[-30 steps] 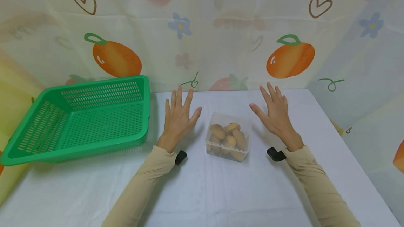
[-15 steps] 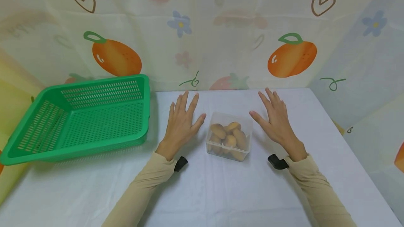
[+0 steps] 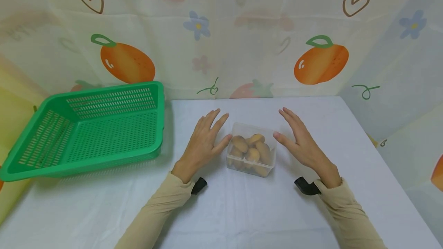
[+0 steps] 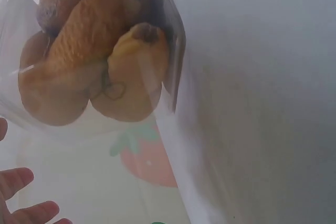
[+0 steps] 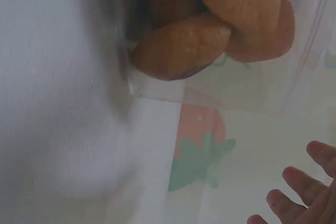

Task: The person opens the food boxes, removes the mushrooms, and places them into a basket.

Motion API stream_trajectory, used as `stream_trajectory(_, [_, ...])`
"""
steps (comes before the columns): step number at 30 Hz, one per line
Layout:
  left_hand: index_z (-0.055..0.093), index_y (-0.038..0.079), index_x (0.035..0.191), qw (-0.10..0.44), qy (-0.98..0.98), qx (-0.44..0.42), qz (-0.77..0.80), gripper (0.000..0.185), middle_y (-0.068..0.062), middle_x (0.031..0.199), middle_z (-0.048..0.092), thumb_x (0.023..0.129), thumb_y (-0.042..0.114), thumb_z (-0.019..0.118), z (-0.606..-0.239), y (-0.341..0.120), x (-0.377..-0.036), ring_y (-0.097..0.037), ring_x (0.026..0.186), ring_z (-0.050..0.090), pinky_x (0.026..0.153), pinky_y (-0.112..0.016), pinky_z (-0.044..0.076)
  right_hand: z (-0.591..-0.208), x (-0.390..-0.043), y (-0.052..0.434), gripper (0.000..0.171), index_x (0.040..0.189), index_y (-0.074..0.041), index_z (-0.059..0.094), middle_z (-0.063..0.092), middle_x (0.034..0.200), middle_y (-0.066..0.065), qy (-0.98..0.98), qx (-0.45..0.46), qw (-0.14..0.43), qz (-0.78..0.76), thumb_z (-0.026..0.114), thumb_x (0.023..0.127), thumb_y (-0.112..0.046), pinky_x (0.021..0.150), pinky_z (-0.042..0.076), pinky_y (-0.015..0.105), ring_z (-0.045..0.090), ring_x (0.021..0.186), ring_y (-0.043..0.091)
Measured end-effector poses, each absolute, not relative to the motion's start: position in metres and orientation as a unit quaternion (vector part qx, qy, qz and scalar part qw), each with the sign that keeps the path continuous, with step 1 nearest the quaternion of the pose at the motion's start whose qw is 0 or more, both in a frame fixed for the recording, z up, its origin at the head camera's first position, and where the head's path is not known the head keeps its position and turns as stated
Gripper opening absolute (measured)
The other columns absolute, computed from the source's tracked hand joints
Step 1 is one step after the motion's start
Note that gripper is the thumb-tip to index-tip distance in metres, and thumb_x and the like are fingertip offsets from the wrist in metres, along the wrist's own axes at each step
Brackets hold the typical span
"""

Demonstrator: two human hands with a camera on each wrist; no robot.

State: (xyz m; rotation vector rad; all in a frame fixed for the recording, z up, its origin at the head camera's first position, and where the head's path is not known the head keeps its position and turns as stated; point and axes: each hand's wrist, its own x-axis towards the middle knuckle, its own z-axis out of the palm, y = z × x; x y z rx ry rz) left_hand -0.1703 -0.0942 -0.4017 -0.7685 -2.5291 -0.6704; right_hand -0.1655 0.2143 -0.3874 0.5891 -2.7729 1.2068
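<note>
A clear plastic box (image 3: 243, 129) with its lid on stands near the middle of the white table. Through its walls show several brown, rounded pieces (image 3: 238, 144), some with dark ends. Left of the box, my left hand (image 3: 201, 145) hovers with fingers spread and its thumb close by the box's left side. My right hand (image 3: 304, 144) is held on the other side, fingers extended and thumb near the right edge. Neither hand grips anything. Both wrist views show the box (image 4: 176, 72) from the side, with fingertips at the frame's edge.
A large green plastic basket (image 3: 157, 143) with slotted walls stands on the left of the table (image 3: 221, 218). Behind, a printed cloth (image 3: 256, 57) with fruit and flowers hangs down to the table's back edge.
Both hands have drawn inward and nearer to the person, turning from palms down toward palms facing each other across the box. The box and basket have stayed put.
</note>
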Motion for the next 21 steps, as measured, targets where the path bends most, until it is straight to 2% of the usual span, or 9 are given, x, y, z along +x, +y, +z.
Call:
stream_trajectory(4, [0.046,0.013,0.147,0.208,-0.899,-0.301,-0.24,0.055,-0.017,0.151,0.044,0.097,0.033,0.059,-0.402,-0.091,-0.167,-0.033,0.142,0.041,0.119,-0.056,0.029,-0.386,-0.159,0.213,0.071,0.159,-0.021,0.022,0.017,0.166,0.008,-0.896,0.198,0.011,0.397,0.058,0.099,-0.034,0.115,0.02,0.07,0.016,0.153,0.035])
stream_trajectory(11, [0.049,0.012,0.145,0.2,-0.889,-0.337,-0.235,0.053,-0.015,0.148,0.048,0.099,0.038,0.055,-0.403,-0.087,-0.164,-0.031,0.141,0.043,0.121,-0.052,0.028,-0.39,-0.149,0.208,0.077,0.159,-0.02,0.021,0.022,0.164,0.007,-0.89,0.212,-0.037,0.403,0.065,0.096,-0.033,0.116,0.023,0.067,0.019,0.152,0.033])
stream_trajectory(16, [0.053,0.012,0.141,0.2,-0.879,-0.366,-0.23,0.05,-0.015,0.143,0.053,0.097,0.036,0.059,-0.404,-0.084,-0.161,-0.03,0.137,0.046,0.12,-0.051,0.03,-0.392,-0.144,0.204,0.096,0.159,-0.023,0.016,0.023,0.163,0.007,-0.869,0.223,-0.087,0.434,0.077,0.086,-0.032,0.116,0.022,0.065,0.022,0.149,0.036])
stream_trajectory(21, [0.062,0.016,0.132,0.204,-0.863,-0.398,-0.236,0.044,-0.012,0.139,0.057,0.093,0.036,0.067,-0.405,-0.081,-0.159,-0.03,0.136,0.05,0.12,-0.049,0.032,-0.394,-0.142,0.202,0.114,0.159,-0.025,0.012,0.022,0.161,0.009,-0.86,0.237,-0.098,0.441,0.088,0.074,-0.03,0.115,0.024,0.065,0.025,0.144,0.04])
